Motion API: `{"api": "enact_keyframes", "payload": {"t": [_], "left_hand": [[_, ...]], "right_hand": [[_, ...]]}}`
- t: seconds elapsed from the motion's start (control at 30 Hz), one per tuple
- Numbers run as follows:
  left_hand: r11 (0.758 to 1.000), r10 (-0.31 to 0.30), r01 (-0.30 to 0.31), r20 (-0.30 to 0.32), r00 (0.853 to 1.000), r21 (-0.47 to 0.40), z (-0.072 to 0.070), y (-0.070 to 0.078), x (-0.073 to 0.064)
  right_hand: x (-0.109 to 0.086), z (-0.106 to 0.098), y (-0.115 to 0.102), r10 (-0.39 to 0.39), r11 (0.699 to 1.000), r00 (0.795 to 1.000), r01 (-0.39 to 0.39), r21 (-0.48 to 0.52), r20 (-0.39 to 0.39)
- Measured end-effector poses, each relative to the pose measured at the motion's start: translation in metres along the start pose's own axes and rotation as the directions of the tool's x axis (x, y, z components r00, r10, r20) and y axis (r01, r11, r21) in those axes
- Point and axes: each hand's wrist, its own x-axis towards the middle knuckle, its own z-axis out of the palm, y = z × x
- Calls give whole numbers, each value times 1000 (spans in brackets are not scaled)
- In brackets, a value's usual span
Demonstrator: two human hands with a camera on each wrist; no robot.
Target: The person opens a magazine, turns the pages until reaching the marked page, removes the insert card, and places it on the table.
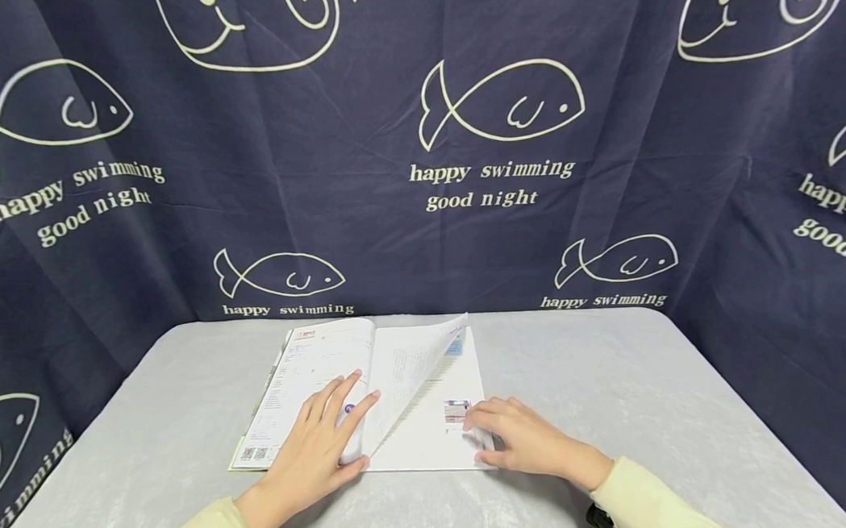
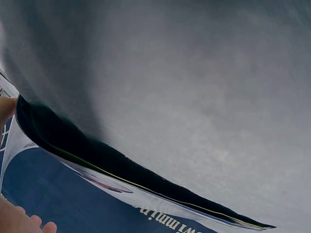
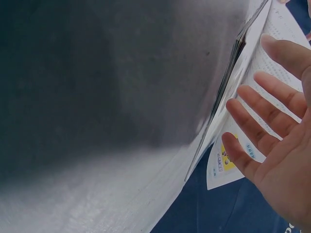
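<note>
An open book (image 1: 298,364) lies on the table, with printed text and two small square codes on its left page. My left hand (image 1: 314,444) rests on that left page near the spine, its fingers spread. One page (image 1: 408,370) stands partly lifted and slants over the right half. At the book's right edge my right hand (image 1: 521,436) has its fingertips near a small picture on the right page. In the right wrist view the right hand (image 3: 286,131) shows spread fingers with nothing gripped, beside the lifted page. The left wrist view catches the book's edge (image 2: 121,179) and part of the left hand (image 2: 19,221).
A light grey cloth covers the table (image 1: 619,381) around the book. Behind and at both sides hangs a dark blue curtain (image 1: 392,242) with white fish drawings and lettering. A small black object (image 1: 600,520) sits at the right wrist.
</note>
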Motion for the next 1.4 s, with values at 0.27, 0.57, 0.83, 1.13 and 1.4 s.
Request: {"api": "enact_keyframes", "payload": {"t": [0.27, 0.57, 0.83, 1.13, 1.4], "left_hand": [[1000, -12, 12, 27, 1000, 4, 1, 0, -1], [1000, -9, 9, 25, 1000, 1, 2, 0, -2], [1000, -4, 4, 57, 998, -2, 4, -1, -4], [1000, 6, -4, 126, 992, -17, 5, 0, -4], [1000, 3, -2, 104, 995, -15, 4, 0, -6]], "right_hand": [[0, 2, 1, -10, 1000, 1000, 10, 7, 6], [0, 4, 1, -5, 1000, 1000, 5, 9, 30], [-2, 3, 1, 10, 999, 998, -12, 34, 58], [-3, 2, 0, 13, 999, 997, -16, 32, 72], [-2, 3, 0, 29, 999, 996, -32, 31, 88]]}}
